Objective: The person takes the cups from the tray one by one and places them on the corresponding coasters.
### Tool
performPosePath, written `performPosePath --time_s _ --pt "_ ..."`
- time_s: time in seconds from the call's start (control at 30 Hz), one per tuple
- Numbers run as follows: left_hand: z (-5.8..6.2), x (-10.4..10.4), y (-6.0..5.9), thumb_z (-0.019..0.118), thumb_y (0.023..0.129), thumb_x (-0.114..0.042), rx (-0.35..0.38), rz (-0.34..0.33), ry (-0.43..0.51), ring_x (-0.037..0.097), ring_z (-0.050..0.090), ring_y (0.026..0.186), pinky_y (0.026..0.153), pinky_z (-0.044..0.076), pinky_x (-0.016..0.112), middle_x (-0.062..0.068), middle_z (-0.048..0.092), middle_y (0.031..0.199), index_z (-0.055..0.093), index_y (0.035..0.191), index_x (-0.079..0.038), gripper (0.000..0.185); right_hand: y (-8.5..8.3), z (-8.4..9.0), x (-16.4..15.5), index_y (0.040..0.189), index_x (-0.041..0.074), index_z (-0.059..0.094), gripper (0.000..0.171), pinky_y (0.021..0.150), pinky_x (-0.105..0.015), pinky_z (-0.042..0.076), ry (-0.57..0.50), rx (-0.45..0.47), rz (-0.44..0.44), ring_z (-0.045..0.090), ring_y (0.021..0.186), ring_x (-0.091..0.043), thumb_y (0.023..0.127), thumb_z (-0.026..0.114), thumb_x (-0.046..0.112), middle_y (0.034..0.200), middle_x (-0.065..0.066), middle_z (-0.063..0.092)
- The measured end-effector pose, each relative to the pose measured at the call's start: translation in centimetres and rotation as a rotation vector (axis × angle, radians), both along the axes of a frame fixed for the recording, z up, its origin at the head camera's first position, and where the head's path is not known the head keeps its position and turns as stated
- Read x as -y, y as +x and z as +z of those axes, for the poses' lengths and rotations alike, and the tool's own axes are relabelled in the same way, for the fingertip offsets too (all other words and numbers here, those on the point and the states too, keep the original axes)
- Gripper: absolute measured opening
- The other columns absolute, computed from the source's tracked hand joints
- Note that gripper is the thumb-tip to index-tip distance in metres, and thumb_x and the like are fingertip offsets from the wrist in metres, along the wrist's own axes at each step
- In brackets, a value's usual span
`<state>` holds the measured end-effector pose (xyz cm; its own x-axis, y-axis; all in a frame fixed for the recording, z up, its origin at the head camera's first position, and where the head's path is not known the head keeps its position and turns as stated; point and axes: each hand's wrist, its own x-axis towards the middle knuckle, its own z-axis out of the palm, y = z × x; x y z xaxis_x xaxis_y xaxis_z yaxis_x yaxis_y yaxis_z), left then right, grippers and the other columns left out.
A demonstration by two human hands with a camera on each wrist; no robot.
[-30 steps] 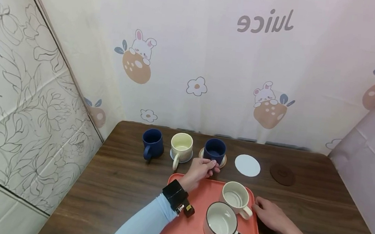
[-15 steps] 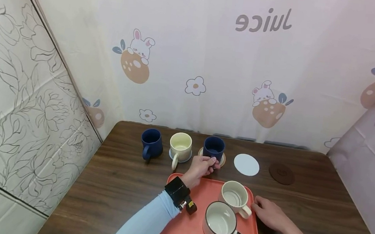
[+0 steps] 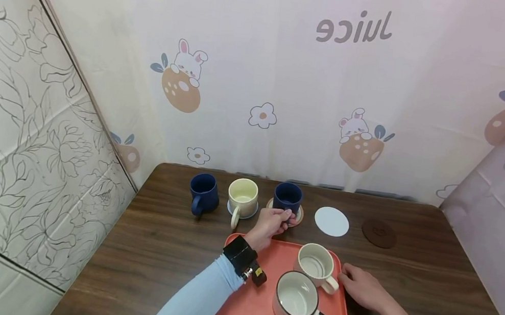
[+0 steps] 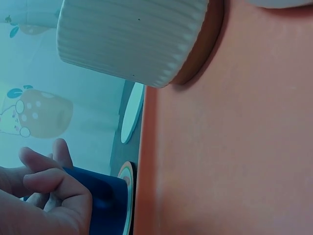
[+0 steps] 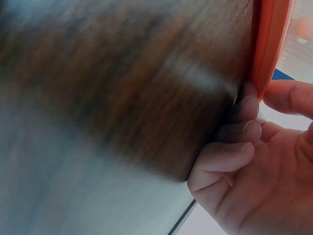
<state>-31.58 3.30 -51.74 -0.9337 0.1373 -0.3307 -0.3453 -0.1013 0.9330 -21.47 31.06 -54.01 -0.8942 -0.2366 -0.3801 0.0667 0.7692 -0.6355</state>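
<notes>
Your left hand (image 3: 272, 222) curls its fingers (image 4: 54, 183) round the handle side of the navy mug (image 3: 287, 197), which sits on a coaster (image 3: 298, 216) just behind the orange tray (image 3: 260, 307). Your right hand (image 3: 361, 287) rests at the tray's right edge, fingers (image 5: 238, 131) loosely curled against the rim.

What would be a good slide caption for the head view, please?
Left hand grips a navy mug on its coaster; right hand rests beside the orange tray.
</notes>
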Motion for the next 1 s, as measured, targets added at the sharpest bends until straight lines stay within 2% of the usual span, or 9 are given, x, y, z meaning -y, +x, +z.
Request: performPosePath --time_s 0.07,0.2,0.33,0.5,0.67,0.8,0.93,1.0 --pt "0.0 0.0 0.0 0.067 0.105 -0.025 0.003 -0.003 0.011 0.014 0.057 0.067 0.062 0.045 0.021 0.011 0.077 0.092 0.081 0.102 -0.004 0.026 0.0 0.0 0.0 0.1 0.011 0.063 0.023 0.062 -0.03 0.041 0.006 0.012 0.012 0.055 0.072 -0.018 0.108 0.053 0.031 0.081 -0.002 0.057" --pt "0.0 0.2 -0.1 0.067 0.105 -0.025 -0.005 -0.029 0.029 0.013 0.056 0.066 0.06 0.044 0.021 0.013 0.077 0.094 0.081 0.103 -0.003 0.026 0.2 0.3 0.4 0.101 0.01 0.063 0.022 0.064 -0.032 0.041 0.003 0.019 -0.028 0.055 0.073 -0.02 0.108 0.053 0.028 0.081 -0.004 0.057" --pt "-0.1 0.5 -0.3 0.067 0.105 -0.026 -0.015 -0.083 0.04 0.012 0.055 0.066 0.059 0.044 0.02 0.013 0.077 0.097 0.08 0.106 -0.003 0.027 0.4 0.7 1.0 0.101 0.009 0.064 0.019 0.066 -0.035 0.041 0.017 0.0 -0.077 0.054 0.073 -0.022 0.108 0.054 0.023 0.08 -0.005 0.056" --pt "0.1 1.0 -0.4 0.066 0.106 -0.025 0.0 -0.153 0.038 0.013 0.059 0.067 0.061 0.046 0.02 0.015 0.076 0.102 0.079 0.111 -0.002 0.026 0.4 0.6 1.0 0.102 0.009 0.064 0.017 0.067 -0.036 0.041 0.031 -0.003 -0.088 0.055 0.073 -0.022 0.108 0.054 0.021 0.08 -0.004 0.056" --pt "0.6 1.7 0.4 0.066 0.106 -0.021 -0.017 -0.149 0.001 0.014 0.069 0.074 0.069 0.055 0.022 0.02 0.075 0.112 0.074 0.123 0.002 0.03 0.4 0.8 0.9 0.1 0.009 0.062 0.017 0.066 -0.035 0.041 0.036 -0.009 -0.079 0.054 0.072 -0.022 0.107 0.053 0.021 0.08 -0.005 0.056" --pt "0.8 2.9 1.6 0.066 0.106 -0.019 -0.115 -0.116 -0.121 0.02 0.075 0.079 0.075 0.06 0.029 0.019 0.076 0.106 0.073 0.126 0.002 0.03 0.4 0.8 1.0 0.101 0.009 0.063 0.017 0.066 -0.035 0.04 0.034 -0.02 -0.075 0.054 0.073 -0.021 0.107 0.053 0.021 0.08 -0.004 0.055" --pt "1.0 4.6 2.8 0.069 0.103 -0.013 -0.284 -0.131 -0.34 0.017 0.074 0.071 0.065 0.057 0.026 0.014 0.077 0.088 0.077 0.115 0.002 0.021 0.7 0.9 1.3 0.102 0.008 0.064 0.018 0.067 -0.035 0.041 0.024 -0.019 -0.08 0.054 0.073 -0.021 0.108 0.053 0.021 0.08 -0.004 0.056" --pt "1.1 5.7 3.6 0.071 0.101 -0.01 -0.367 -0.168 -0.449 0.015 0.07 0.065 0.06 0.053 0.025 0.009 0.074 0.078 0.079 0.105 0.001 0.014 0.7 1.0 1.3 0.102 0.009 0.063 0.018 0.067 -0.035 0.041 0.027 -0.017 -0.084 0.055 0.073 -0.021 0.108 0.053 0.022 0.08 -0.004 0.056"
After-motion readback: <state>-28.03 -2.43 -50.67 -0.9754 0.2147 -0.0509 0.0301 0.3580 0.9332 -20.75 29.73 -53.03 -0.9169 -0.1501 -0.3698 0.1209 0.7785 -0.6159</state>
